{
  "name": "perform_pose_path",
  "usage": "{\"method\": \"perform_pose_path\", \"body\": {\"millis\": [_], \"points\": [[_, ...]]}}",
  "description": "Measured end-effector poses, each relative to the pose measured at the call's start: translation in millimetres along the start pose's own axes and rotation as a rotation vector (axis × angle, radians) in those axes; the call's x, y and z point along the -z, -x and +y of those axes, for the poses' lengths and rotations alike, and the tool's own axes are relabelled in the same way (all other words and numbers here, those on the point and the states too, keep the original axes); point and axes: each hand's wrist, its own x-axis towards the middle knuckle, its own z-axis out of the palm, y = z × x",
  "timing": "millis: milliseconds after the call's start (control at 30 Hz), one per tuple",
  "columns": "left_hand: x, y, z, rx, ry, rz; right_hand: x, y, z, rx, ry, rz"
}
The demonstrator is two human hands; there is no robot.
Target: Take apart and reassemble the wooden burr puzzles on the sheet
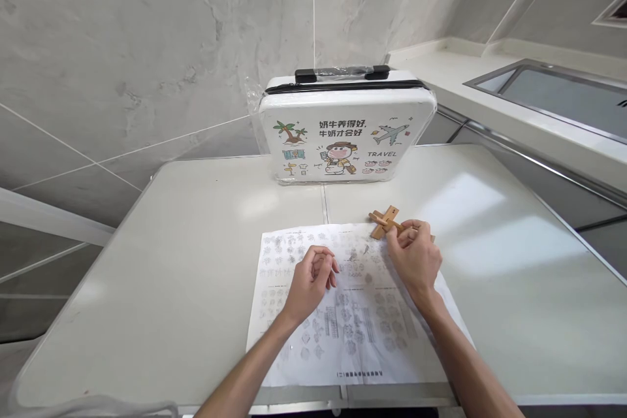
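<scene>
Over the right upper corner of a printed paper sheet (343,346) lies a small cross of light-brown wooden puzzle sticks (385,222). My right hand (416,258) is at its right side, thumb and fingertips pinched on one of the sticks; part of the wood is hidden behind the fingers. My left hand (316,277) rests above the middle of the sheet, its fingers loosely curled together, and nothing shows in them. The sheet carries rows of faint diagrams and blocks of small print, upside down to me at the near edge, with both forearms covering parts of it.
A white carry case (347,137) with cartoon travel pictures and a black handle, wrapped in clear plastic, stands at the back of the pale folding table (196,287). Behind it rises a grey tiled wall (147,32). A white counter (514,78) runs along the right.
</scene>
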Motion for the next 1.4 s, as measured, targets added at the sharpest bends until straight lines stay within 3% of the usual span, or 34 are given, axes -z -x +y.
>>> {"method": "perform_pose_path", "body": {"millis": [133, 233, 367, 467, 533, 833, 1100, 1400], "points": [[0.3, 0, 0, -0.004, -0.003, -0.005, 0, -1, 1, 0.018, -0.003, 0.001], [0.4, -1, -1, -0.004, -0.006, -0.007, 0, 0, 3, 0.072, -0.039, 0.075], [0.1, 0, -1, 0.002, -0.014, -0.011, -4, 7, 8, 0.359, -0.155, 0.179], [-0.4, 0, 0, 0.014, -0.027, -0.013, -10, 18, 9, 0.695, -0.276, -0.057], [-0.5, 0, 0, 0.016, -0.035, -0.009, -14, 27, 6, 0.791, -0.305, -0.223], [0.3, -2, -2, 0.008, -0.093, -0.009, -25, 43, -3, 0.823, -0.257, -0.518], [-0.4, -2, -1, 0.007, -0.110, -0.002, -27, 41, -3, 0.697, -0.227, -0.636], [0.0, -2, 1, 0.011, -0.125, -0.005, -25, 41, -5, 0.635, -0.258, -0.654]]}}
